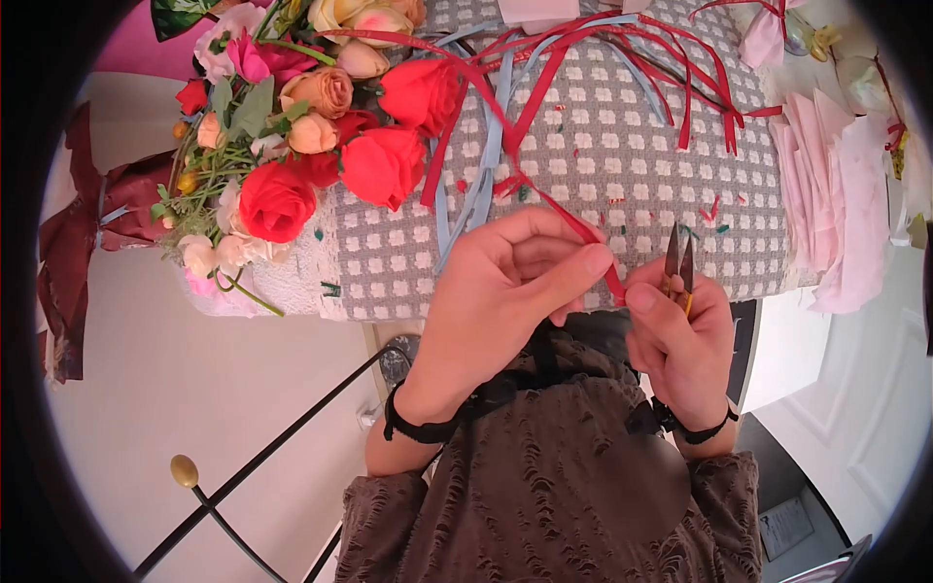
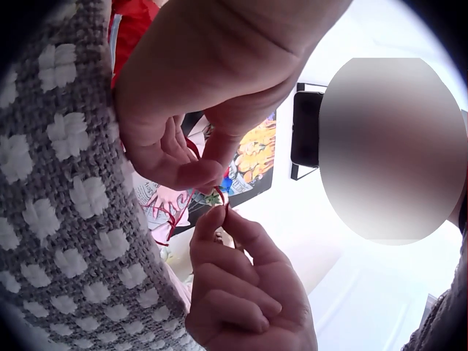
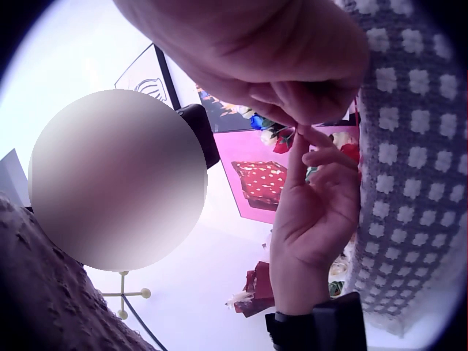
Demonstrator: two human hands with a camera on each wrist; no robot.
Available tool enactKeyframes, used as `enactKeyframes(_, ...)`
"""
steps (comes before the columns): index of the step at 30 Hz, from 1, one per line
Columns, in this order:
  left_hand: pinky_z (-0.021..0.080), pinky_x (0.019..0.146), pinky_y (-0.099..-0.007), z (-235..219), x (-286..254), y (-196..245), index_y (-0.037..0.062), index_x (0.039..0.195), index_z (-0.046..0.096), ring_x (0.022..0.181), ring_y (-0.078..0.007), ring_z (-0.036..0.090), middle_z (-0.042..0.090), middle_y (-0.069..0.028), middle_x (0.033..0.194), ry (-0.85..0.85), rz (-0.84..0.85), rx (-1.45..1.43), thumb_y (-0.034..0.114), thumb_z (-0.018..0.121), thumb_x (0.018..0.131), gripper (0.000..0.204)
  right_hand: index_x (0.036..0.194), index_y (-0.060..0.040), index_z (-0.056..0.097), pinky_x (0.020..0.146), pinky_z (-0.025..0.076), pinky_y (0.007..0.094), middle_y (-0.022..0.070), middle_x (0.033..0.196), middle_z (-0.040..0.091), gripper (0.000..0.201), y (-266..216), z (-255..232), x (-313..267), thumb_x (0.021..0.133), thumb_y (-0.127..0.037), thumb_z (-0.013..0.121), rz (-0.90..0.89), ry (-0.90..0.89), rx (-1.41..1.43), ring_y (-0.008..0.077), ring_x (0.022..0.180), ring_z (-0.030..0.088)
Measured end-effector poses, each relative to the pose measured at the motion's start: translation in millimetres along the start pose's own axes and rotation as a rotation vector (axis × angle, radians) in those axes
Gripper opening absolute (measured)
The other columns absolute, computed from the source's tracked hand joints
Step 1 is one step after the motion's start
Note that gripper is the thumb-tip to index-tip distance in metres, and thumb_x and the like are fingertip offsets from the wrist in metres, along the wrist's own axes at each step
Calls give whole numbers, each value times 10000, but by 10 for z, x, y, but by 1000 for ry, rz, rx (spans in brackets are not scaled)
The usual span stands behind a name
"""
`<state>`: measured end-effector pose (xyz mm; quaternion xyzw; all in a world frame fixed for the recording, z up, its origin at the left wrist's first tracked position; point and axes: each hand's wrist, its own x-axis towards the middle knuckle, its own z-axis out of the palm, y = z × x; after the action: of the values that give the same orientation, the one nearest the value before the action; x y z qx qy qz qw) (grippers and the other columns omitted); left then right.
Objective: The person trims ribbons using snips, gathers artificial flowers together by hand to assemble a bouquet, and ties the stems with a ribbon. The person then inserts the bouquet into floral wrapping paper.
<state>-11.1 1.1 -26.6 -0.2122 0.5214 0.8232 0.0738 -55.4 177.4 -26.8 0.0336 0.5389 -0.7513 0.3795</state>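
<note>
A narrow red ribbon (image 1: 573,222) runs from the cloth down to both hands at the table's near edge. The left hand (image 1: 510,291) pinches it between thumb and fingers. Just right of it, the right hand (image 1: 685,335) pinches the ribbon's end between thumb and forefinger, and small scissors (image 1: 686,262) lie in the same hand, blades pointing away from the body. In the left wrist view the left hand (image 2: 205,95) is above the right hand (image 2: 245,285), with a short red piece (image 2: 221,196) between their fingertips. The right wrist view shows the fingertips of both hands close together.
Red roses (image 1: 384,165) and other flowers lie at the left of the grey-and-white checked cloth (image 1: 641,185). More red and blue ribbons (image 1: 685,83) spread across the back. Folded pink sheets (image 1: 826,185) are at the right. Small red and green scraps dot the cloth.
</note>
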Motion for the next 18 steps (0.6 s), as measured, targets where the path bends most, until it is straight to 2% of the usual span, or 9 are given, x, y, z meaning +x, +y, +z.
enactKeyframes(5, 437, 583, -196, -14, -23, 47, -7, 975, 612, 652, -69, 570, 667, -43, 831, 98, 48, 78, 55, 680, 846, 158, 955, 13, 596, 442, 292, 198, -54, 622, 521, 187, -122, -59, 8, 920, -170, 589, 124, -79, -236, 20, 471, 385)
enactKeyframes(8, 460, 632, -196, -41, -24, 46, -20, 964, 627, 709, -75, 596, 671, -49, 830, 130, 123, 241, 20, 678, 838, 141, 949, 13, 594, 476, 333, 232, -20, 599, 524, 221, -185, -116, 31, 932, -206, 567, -11, -123, -401, 67, 490, 409)
enactKeyframes(10, 478, 674, -205, -79, -33, 72, -33, 936, 648, 759, -78, 610, 684, -77, 872, 79, 145, 310, 0, 673, 834, 111, 926, 12, 590, 483, 353, 273, 33, 573, 496, 235, -243, -232, 79, 930, -221, 566, -183, -237, -775, 111, 480, 411)
enactKeyframes(11, 478, 674, -205, -95, -39, 101, -33, 936, 648, 759, -78, 610, 684, -77, 872, 79, 138, 311, 0, 673, 834, 111, 909, -2, 599, 474, 358, 299, 70, 548, 466, 260, -343, -234, 87, 889, -260, 625, -119, -252, -886, 169, 451, 442)
enactKeyframes(12, 482, 683, -210, -111, -43, 140, -39, 923, 655, 766, -79, 612, 689, -92, 893, 68, 126, 406, 0, 674, 829, 103, 909, -2, 599, 474, 358, 299, 70, 548, 466, 260, -411, -222, 115, 889, -260, 625, -115, -252, -883, 169, 451, 442)
enactKeyframes(14, 486, 692, -215, -135, -36, 194, -45, 910, 661, 773, -80, 614, 695, -106, 914, 57, 107, 500, -1, 675, 825, 97, 889, -20, 608, 463, 362, 317, 74, 526, 484, 281, -532, -203, 192, 836, -287, 679, -205, -391, -1152, 241, 452, 481)
enactKeyframes(15, 489, 697, -219, -147, -28, 214, -43, 904, 665, 773, -82, 615, 697, -109, 919, 47, 130, 568, -3, 674, 821, 93, 873, -29, 624, 455, 368, 332, 100, 538, 508, 287, -605, -163, 242, 792, -289, 713, -145, -407, -1182, 285, 471, 508)
enactKeyframes(16, 491, 703, -222, -167, -18, 222, -42, 898, 670, 773, -83, 616, 700, -112, 924, 35, 153, 637, -4, 673, 818, 89, 873, -29, 624, 455, 368, 332, 100, 538, 508, 287, -632, -167, 286, 792, -289, 713, -140, -408, -1175, 285, 471, 508)
enactKeyframes(18, 493, 708, -223, -219, 9, 218, -40, 900, 672, 775, -86, 618, 701, -109, 924, 10, 163, 680, -4, 667, 820, 87, 921, 2, 641, 461, 344, 278, 83, 590, 544, 279, -657, -187, 371, 769, -217, 724, -203, -551, -1282, 144, 458, 468)
